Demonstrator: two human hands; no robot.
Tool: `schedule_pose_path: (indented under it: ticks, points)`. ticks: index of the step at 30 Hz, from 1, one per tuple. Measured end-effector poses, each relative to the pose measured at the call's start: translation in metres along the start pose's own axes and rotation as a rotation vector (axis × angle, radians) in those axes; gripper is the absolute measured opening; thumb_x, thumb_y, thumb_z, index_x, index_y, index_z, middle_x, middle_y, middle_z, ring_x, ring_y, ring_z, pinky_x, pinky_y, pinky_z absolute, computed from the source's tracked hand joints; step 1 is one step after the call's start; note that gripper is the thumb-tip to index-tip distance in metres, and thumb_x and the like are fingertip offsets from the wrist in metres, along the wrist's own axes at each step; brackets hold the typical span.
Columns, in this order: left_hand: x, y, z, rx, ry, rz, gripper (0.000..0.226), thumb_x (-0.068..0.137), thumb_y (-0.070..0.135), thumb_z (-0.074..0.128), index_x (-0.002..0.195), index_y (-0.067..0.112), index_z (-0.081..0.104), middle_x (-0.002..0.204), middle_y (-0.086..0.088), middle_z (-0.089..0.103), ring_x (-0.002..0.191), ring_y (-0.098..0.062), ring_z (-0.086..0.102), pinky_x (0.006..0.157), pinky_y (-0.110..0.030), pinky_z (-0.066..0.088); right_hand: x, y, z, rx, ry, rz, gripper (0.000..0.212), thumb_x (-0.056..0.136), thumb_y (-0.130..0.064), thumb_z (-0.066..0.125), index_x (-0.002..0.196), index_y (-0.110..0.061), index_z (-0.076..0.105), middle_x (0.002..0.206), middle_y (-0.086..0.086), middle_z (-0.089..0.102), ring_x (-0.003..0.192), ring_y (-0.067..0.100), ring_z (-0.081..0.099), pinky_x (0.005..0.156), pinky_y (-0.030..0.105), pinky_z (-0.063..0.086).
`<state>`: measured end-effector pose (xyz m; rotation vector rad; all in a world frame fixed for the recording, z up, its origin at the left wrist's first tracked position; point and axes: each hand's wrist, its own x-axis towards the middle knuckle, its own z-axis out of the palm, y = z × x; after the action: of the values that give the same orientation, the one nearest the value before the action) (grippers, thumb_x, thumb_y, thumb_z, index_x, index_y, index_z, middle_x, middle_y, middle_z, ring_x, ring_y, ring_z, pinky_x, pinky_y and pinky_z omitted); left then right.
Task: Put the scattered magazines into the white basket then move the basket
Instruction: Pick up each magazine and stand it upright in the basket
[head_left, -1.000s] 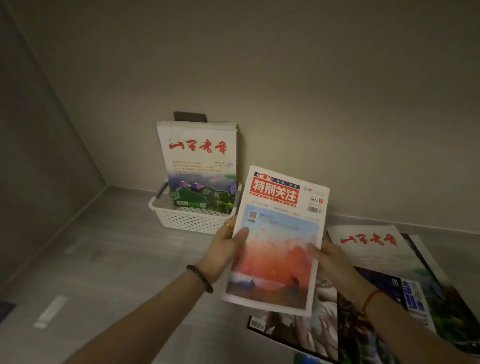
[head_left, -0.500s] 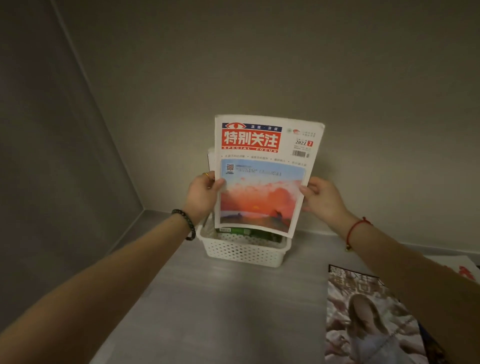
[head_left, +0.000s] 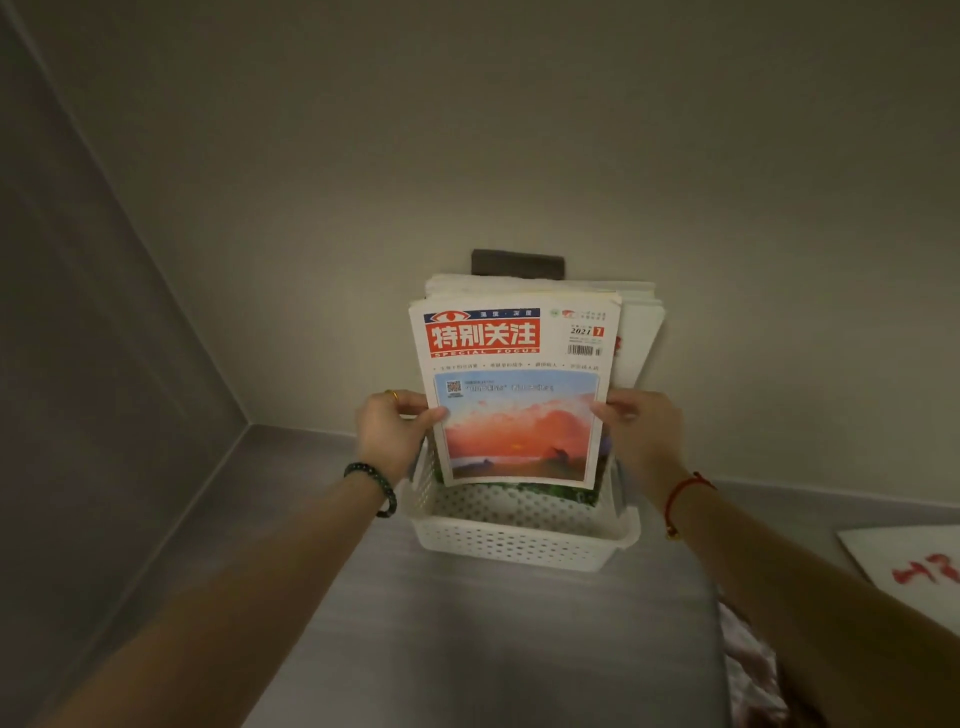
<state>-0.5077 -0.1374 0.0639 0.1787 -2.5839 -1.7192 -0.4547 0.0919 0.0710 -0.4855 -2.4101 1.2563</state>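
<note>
I hold a magazine with a red title block and a sunset cover (head_left: 514, 395) upright between both hands. My left hand (head_left: 389, 436) pinches its left edge and my right hand (head_left: 641, 431) grips its right edge. Its lower edge hangs just inside the top of the white perforated basket (head_left: 519, 540), which stands on the grey surface against the back wall. Behind it in the basket stands another white magazine (head_left: 639, 332), mostly hidden, with a strip of green cover showing below.
At the right edge lies a white magazine with red characters (head_left: 914, 566), and below it part of a pinkish cover (head_left: 753, 675). A dark rectangular piece (head_left: 517, 262) sits on the wall behind the basket. A side wall closes the left.
Both hands carried the sunset magazine from the pile at the right over to the basket, turned it upright, and lowered its bottom edge into the basket's top. My view came closer.
</note>
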Motion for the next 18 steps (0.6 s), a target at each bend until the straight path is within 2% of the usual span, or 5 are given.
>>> schedule_pose_path:
  ticks: [2, 6, 11, 15, 18]
  points:
    - [0.005, -0.011, 0.006, 0.001, 0.005, -0.016, 0.016, 0.074, 0.018, 0.072, 0.068, 0.019, 0.058, 0.083, 0.000, 0.064, 0.073, -0.014, 0.060, 0.059, -0.021, 0.046, 0.000, 0.011, 0.010, 0.006, -0.005, 0.050, 0.014, 0.082, -0.013, 0.062, 0.086, -0.004, 0.072, 0.083, 0.014, 0.071, 0.072, 0.027, 0.064, 0.073, 0.034, 0.053]
    - [0.011, -0.022, 0.014, -0.007, 0.034, -0.013, 0.022, 0.069, 0.023, 0.076, 0.065, 0.021, 0.055, 0.071, 0.007, 0.060, 0.070, -0.013, 0.060, 0.062, -0.027, 0.051, 0.000, 0.031, 0.021, 0.014, 0.042, 0.160, 0.011, 0.079, -0.015, 0.066, 0.082, -0.006, 0.071, 0.073, 0.004, 0.066, 0.061, 0.015, 0.058, 0.058, 0.017, 0.042]
    - [0.014, -0.023, 0.017, 0.018, 0.024, -0.016, 0.021, 0.070, 0.025, 0.076, 0.065, 0.020, 0.056, 0.069, 0.009, 0.060, 0.073, -0.017, 0.062, 0.064, -0.027, 0.051, 0.007, 0.039, 0.021, 0.050, 0.025, 0.214, 0.006, 0.077, -0.017, 0.069, 0.075, -0.011, 0.071, 0.066, 0.001, 0.064, 0.065, 0.022, 0.064, 0.067, 0.030, 0.053]
    - [0.006, -0.021, 0.015, 0.017, 0.022, -0.017, 0.023, 0.072, 0.024, 0.075, 0.063, 0.019, 0.054, 0.070, 0.003, 0.061, 0.075, -0.021, 0.062, 0.071, -0.033, 0.053, 0.003, 0.038, 0.013, 0.060, 0.059, 0.193, 0.003, 0.074, -0.014, 0.071, 0.072, -0.014, 0.068, 0.066, 0.000, 0.063, 0.059, 0.011, 0.061, 0.059, 0.021, 0.049]
    - [-0.006, -0.016, 0.012, -0.005, -0.012, -0.027, 0.023, 0.071, 0.024, 0.075, 0.063, 0.017, 0.054, 0.069, 0.000, 0.062, 0.065, -0.017, 0.063, 0.065, -0.030, 0.055, -0.006, 0.036, -0.005, 0.154, 0.073, 0.209, 0.013, 0.076, -0.010, 0.068, 0.066, -0.017, 0.064, 0.066, 0.003, 0.065, 0.061, 0.017, 0.064, 0.059, 0.025, 0.054]
